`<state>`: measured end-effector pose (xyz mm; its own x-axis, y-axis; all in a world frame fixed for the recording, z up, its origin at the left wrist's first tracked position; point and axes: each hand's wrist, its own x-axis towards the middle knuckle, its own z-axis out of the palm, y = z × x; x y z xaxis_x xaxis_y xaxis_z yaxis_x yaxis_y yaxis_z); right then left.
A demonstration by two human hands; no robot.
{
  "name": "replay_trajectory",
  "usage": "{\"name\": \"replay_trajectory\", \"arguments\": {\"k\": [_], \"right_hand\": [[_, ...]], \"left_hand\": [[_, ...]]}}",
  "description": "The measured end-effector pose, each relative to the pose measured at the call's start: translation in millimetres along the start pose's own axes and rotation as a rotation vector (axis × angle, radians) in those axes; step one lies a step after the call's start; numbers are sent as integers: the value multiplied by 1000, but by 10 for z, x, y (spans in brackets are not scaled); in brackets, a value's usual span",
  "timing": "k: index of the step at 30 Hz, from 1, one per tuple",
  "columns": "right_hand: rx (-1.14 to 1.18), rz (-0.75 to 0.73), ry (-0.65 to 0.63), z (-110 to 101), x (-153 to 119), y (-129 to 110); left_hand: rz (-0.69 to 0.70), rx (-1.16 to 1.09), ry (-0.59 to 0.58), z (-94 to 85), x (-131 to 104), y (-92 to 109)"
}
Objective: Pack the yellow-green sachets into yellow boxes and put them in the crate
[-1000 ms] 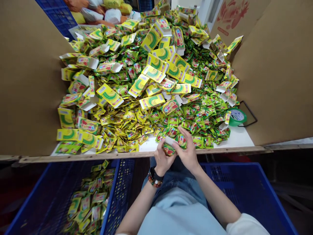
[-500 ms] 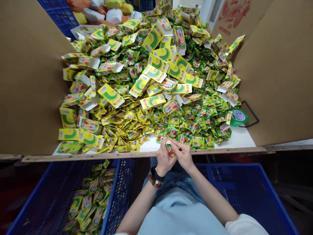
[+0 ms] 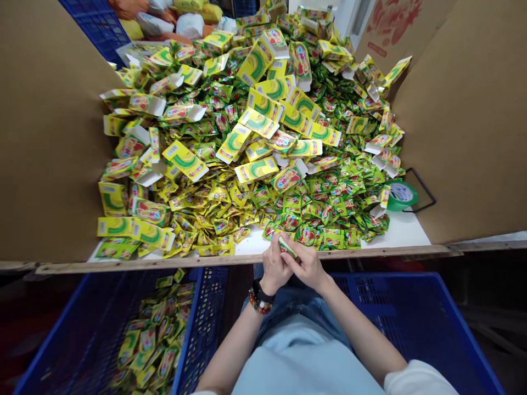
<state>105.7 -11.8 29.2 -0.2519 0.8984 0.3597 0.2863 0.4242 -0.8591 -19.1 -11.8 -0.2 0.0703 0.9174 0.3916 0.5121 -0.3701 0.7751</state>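
Observation:
A small green, red and white carton (image 3: pixel 287 247) is held between my two hands at the table's front edge. My left hand (image 3: pixel 275 267) is closed around its left side, a dark band and beads on the wrist. My right hand (image 3: pixel 307 264) has its fingers pressed on the carton from the right. Just beyond my hands lie green sachets (image 3: pixel 305 235), with yellow sachets (image 3: pixel 218 219) to the left. Yellow open-ended cartons (image 3: pixel 257 169) are heaped on the sachets in the middle, and more cartons (image 3: pixel 151 211) lie on the left.
Cardboard walls (image 3: pixel 465 126) flank the heap. Green tape (image 3: pixel 401 196) and a black wire frame (image 3: pixel 426 189) lie at the right. Below the wooden edge (image 3: pixel 164 265), a blue crate (image 3: pixel 53 334) at left holds cartons; another blue crate (image 3: pixel 436 323) stands at right.
My right hand's fingers have moved further over the carton, and the carton has turned between my hands. The pile looks the same.

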Motion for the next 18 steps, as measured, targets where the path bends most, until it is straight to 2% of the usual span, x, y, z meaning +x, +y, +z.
{"name": "replay_trajectory", "arguments": {"k": [5, 9, 11, 15, 18], "right_hand": [[74, -42, -9, 5, -10, -70], [133, 75, 60, 25, 41, -174], [122, 86, 87, 50, 88, -216], [33, -51, -7, 104, 109, -252], [-5, -81, -136, 79, 66, -226]], "left_hand": [[108, -7, 63, -14, -23, -20], [186, 78, 96, -41, -62, -84], [220, 83, 105, -57, -61, -99], [171, -33, 156, -31, -9, -44], [127, -100, 147, -81, 10, -4]]}}
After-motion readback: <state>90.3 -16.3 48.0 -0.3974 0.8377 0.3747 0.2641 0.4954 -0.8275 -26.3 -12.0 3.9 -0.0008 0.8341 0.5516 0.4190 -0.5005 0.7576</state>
